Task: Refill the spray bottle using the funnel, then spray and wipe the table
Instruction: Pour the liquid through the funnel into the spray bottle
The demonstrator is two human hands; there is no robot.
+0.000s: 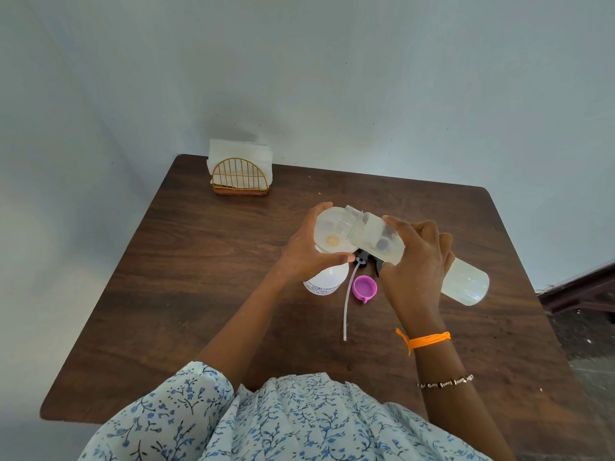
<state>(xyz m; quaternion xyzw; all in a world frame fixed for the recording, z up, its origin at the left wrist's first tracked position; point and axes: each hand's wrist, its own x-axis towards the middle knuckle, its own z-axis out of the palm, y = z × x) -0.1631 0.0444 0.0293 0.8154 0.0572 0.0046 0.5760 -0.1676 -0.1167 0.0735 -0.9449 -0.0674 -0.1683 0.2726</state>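
Note:
My left hand (304,252) grips the rim of a translucent funnel (329,232) that sits in the mouth of the white spray bottle (324,277) standing on the brown table (199,261). My right hand (419,261) holds a clear refill bottle (466,282) tilted on its side, its open threaded neck (352,217) over the funnel bowl. A little liquid pools at the funnel's bottom. The black spray head (366,261) with its long dip tube (347,304) lies on the table beside a pink cap (365,287).
A gold wire napkin holder (239,176) with white napkins stands at the table's far left corner against the wall. Dark furniture (585,291) shows at the right edge. My floral sleeve fills the bottom of the view.

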